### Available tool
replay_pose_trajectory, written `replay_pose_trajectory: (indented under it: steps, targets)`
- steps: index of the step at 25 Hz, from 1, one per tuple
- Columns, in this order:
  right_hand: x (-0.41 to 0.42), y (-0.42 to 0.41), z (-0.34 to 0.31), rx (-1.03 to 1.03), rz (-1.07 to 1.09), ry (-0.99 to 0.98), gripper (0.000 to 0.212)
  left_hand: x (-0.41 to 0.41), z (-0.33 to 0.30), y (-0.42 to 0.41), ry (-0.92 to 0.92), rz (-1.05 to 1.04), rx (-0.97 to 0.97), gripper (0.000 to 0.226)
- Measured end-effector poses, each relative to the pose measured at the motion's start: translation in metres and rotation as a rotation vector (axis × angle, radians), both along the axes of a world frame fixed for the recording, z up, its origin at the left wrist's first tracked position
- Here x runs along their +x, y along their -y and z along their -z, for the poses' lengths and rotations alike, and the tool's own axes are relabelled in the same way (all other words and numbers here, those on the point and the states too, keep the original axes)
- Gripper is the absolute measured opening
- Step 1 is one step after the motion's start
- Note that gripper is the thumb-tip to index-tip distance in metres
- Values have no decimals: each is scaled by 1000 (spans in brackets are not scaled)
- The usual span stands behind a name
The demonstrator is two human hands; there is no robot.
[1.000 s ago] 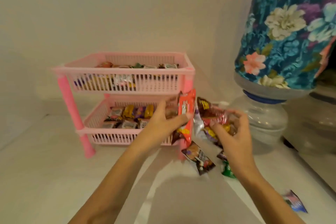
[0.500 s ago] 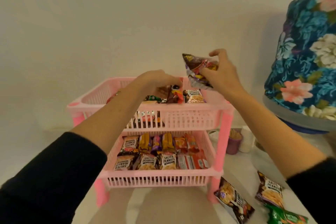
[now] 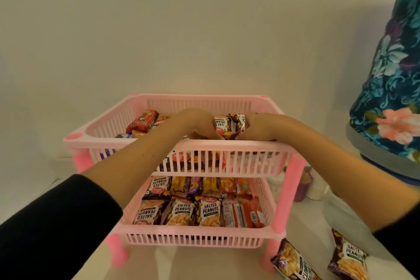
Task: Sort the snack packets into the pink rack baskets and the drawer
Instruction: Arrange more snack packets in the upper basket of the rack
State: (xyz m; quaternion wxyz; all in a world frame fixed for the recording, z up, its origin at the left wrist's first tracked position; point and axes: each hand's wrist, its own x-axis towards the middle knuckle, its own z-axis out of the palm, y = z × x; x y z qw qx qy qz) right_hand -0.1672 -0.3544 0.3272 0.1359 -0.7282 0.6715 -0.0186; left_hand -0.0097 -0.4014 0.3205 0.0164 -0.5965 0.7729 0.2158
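Note:
The pink rack's top basket holds a red packet and other snacks. Both my hands reach down into it. My left hand is bent over the packets in the middle, its fingertips hidden. My right hand grips a dark peanut packet set against a salted peanuts packet. The lower basket is filled with rows of salted peanuts packets, yellow bars and red packets. No drawer shows.
Two loose peanut packets lie on the white counter right of the rack's front leg. A floral-covered water bottle stands at the right. A purple cup and a white jar sit behind the rack.
My right hand has come down from above the rack into the top basket with the dark packet. My left hand stays in the basket, and the view has moved closer.

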Motion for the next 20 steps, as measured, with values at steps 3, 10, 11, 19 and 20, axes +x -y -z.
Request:
replay_pose_trajectory:
  steps: [3,10,11,19,20]
  targets:
    - [-12,5,-17,-31,-24,-14,35,5,-1,5,71,47,-192,54]
    - [-11,19,-6,224,-251,-219,30,3,2,13,136,240,-71,47]
    - [-8,22,-2,196,-272,-333,33,2,3,15,135,241,-63,48]
    - [-15,29,-6,311,-164,-59,21,5,1,16,54,208,1,51]
    - [-14,28,-5,298,-160,18,21,7,1,15,50,209,3,52]
